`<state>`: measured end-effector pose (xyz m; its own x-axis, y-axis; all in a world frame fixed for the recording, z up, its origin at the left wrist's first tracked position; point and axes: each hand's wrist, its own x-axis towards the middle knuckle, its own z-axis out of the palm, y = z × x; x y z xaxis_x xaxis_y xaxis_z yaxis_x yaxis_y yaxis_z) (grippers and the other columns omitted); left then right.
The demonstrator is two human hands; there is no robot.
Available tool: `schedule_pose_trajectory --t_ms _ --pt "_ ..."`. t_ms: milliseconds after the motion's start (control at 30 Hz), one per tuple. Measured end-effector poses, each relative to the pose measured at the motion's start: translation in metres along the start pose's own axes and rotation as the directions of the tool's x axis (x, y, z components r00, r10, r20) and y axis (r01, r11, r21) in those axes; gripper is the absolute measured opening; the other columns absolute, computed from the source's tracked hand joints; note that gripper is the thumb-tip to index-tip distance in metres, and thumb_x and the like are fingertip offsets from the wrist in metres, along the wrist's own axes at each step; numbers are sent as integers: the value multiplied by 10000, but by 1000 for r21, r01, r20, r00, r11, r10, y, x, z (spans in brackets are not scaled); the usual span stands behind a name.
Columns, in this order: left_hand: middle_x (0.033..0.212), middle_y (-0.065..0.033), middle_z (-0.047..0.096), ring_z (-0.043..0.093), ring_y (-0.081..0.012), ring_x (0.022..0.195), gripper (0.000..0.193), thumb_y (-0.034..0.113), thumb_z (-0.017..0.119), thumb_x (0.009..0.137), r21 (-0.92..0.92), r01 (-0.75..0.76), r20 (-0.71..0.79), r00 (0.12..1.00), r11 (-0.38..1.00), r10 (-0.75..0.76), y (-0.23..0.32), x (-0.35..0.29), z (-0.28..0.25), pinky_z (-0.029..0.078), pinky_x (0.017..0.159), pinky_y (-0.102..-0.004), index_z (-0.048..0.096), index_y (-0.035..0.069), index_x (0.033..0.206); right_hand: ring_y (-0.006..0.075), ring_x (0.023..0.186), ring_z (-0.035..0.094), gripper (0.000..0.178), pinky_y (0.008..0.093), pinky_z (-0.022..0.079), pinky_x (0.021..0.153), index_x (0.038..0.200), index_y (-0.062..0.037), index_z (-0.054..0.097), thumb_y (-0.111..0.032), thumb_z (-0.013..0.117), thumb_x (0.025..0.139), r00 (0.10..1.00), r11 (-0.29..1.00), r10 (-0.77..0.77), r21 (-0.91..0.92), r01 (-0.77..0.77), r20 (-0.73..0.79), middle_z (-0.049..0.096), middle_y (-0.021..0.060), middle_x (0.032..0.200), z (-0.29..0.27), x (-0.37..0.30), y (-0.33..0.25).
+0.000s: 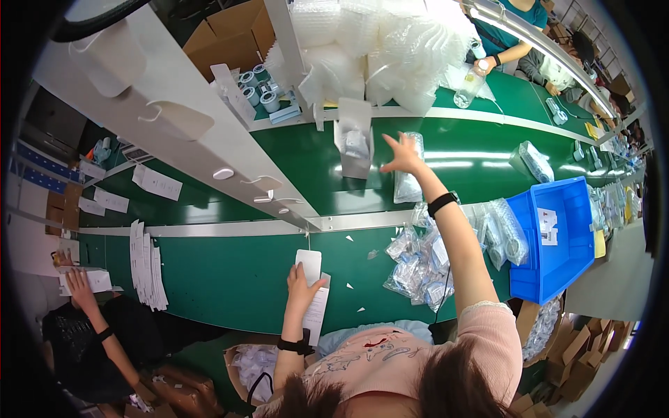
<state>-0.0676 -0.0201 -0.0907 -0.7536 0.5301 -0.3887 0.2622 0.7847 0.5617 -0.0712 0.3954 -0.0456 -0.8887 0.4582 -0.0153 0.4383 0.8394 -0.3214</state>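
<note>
Fingers of the right hand [402, 157] spread apart, empty, just beside a bagged part [407, 182] lying on the belt [474, 150]. Left hand [300, 285] fingers press flat on a white card [309, 266]; many bagged parts [418, 265] wait on the worktop [230, 279].

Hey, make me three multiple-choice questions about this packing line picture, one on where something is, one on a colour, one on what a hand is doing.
1. Where is the bin?
A. person's right
B. person's left
C. on the overhead shelf

2. What colour is the bin?
A. red
B. blue
C. yellow

3. What is the left hand doing?
A. hanging free
B. gripping a bottle
C. resting on a white card

Answers: A, it sits by the right arm, beyond the pile of clear bags; B, its walls are blue; C, the fingers lie on the card.
</note>
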Motion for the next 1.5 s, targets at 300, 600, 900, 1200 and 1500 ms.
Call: schedule_pose_trajectory --t_ms 300,600,900,1200,1500 --pt "1300 -279 244 297 -382 1191 749 237 747 608 -66 -185 186 963 980 195 -4 -17 -25 295 963 -374 336 44 1204 413 1100 367 851 471 378 867 1309 -161 252 -252 716 601 814 813 580 97 -574 -45 369 221 1217 50 0 46" --pt "1201 -198 381 369 -342 1141 653 105 789 505 -323 -328 -110 945 888 309 47 -22 -46 338 920 -384 327 75 966 224 812 563 535 329 488 683 1194 -30 380 -126 600 716 927 -357 291 926 -123 235 543 117 965 -30 -111 5" --pt "1294 -223 278 356 -346 1162 747 198 839 449 -304 -659 -368 747 688 553 142 -9 9 347 921 -389 313 55 959 237 1003 467 504 310 398 837 1183 -32 355 -134 593 749 731 -319 681 887 334 -30 475 106 1073 -78 -189 -138" --pt "1282 -278 247 369 -412 1137 739 182 813 534 -272 -776 -556 609 569 565 149 -31 46 352 907 -435 229 79 975 310 1108 368 535 424 283 943 1153 -94 436 -192 666 681 587 903 89 314 293 -805 428 136 1155 -41 -215 -121" --pt "1212 -249 295 412 -397 1069 754 176 819 526 -419 -689 -493 720 592 489 97 -42 48 369 878 -426 232 89 991 323 1131 392 327 447 342 909 974 -119 587 -148 658 657 725 683 -615 249 687 -310 488 118 1122 -46 -265 -100"
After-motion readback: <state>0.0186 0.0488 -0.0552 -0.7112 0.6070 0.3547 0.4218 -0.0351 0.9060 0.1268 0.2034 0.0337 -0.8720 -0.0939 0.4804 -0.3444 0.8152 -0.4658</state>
